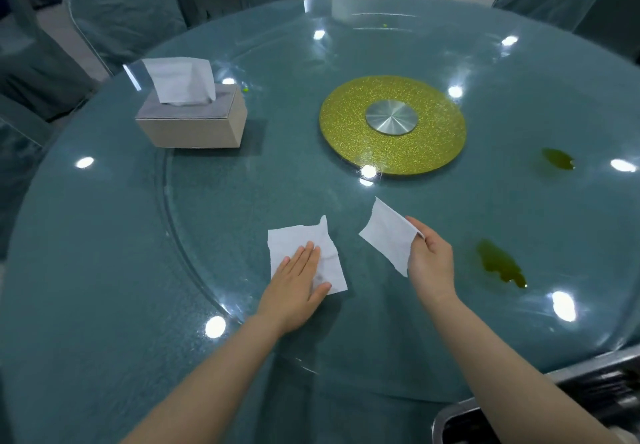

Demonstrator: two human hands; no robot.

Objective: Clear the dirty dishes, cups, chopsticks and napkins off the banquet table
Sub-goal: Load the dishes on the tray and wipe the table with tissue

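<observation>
Two tissues point(304, 253) point(386, 235), two green spills point(500, 263) point(557, 159), one tissue box point(194, 125)

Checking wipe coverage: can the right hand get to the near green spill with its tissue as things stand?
Probably yes. The right hand pinches a tissue just left of the near green spill, with only bare glass top between them. The left hand is off to the other side.

No text, label, brand, number or sign can be read anywhere in the view. The tissue box point(194, 125) at about ten o'clock on the bench point(104, 235) shows plain, unprinted sides, and the paper tissues carry no print.
</observation>
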